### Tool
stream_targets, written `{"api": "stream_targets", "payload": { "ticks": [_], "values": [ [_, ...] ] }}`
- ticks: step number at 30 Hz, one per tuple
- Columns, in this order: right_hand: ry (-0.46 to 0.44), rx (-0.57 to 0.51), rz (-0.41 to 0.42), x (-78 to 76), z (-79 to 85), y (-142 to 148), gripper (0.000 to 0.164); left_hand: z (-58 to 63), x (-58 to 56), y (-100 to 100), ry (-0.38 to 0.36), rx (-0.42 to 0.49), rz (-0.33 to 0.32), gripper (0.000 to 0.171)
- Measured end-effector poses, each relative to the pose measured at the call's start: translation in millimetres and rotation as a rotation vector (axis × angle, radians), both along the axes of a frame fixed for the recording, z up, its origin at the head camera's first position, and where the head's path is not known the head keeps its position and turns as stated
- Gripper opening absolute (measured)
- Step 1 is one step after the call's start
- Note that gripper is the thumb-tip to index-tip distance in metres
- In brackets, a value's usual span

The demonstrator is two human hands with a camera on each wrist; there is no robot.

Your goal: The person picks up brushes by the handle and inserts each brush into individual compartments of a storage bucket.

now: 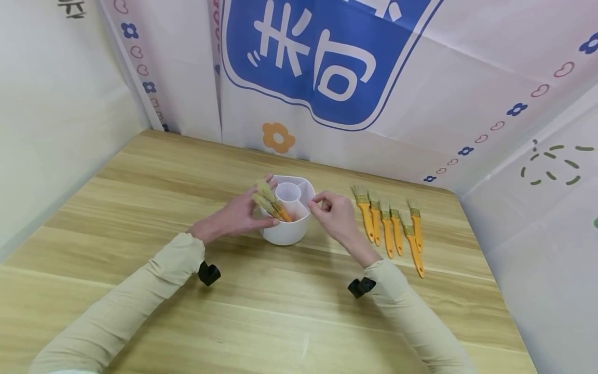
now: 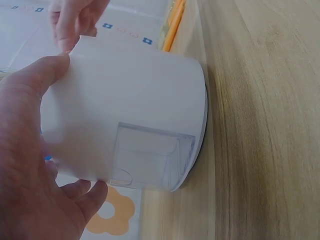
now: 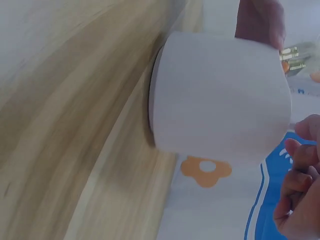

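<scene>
A white round caddy (image 1: 285, 235) with a central cup and dividers stands on the table. My left hand (image 1: 235, 214) grips it from the left, thumb at the near rim and fingers round the far side. Paintbrushes (image 1: 267, 195) with orange handles lean in its left compartment, bristles up, beside that hand. At the right rim is my right hand (image 1: 337, 214), fingers curled and fingertips right over the edge, with nothing visible in them. A clear plastic pocket (image 2: 150, 155) shows on the caddy's wall in the left wrist view.
Several orange-handled paintbrushes (image 1: 386, 228) lie in a loose row on the wooden table (image 1: 261, 311) to the right, bristles toward the back. Printed sheets (image 1: 402, 150) hang behind the table, and white walls (image 1: 537, 249) flank it.
</scene>
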State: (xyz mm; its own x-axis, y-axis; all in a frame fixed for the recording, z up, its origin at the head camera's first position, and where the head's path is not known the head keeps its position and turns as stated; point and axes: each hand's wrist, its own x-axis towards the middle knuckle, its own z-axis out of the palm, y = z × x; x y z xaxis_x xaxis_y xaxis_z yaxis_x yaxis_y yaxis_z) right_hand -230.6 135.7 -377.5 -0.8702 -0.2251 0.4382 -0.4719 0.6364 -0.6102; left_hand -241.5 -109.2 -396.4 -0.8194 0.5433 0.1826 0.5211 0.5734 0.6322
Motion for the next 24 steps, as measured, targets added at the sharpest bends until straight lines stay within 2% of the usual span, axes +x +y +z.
{"api": "stream_targets", "payload": {
  "ticks": [6, 15, 24],
  "values": [
    [-0.115, 0.045, -0.097, -5.7, -10.3, 20, 0.018, -1.5, 1.1, -1, -0.012, 0.005, 0.000, 0.091],
    [-0.162, 0.168, -0.216, -17.6, -26.9, 56, 0.023, -1.1, 0.1, -1, -0.006, 0.010, -0.003, 0.091],
    [-0.298, 0.267, -0.342, -24.8, -32.8, 85, 0.027, -0.1, 0.3, -1, -0.026, 0.009, 0.006, 0.091]
  ]
}}
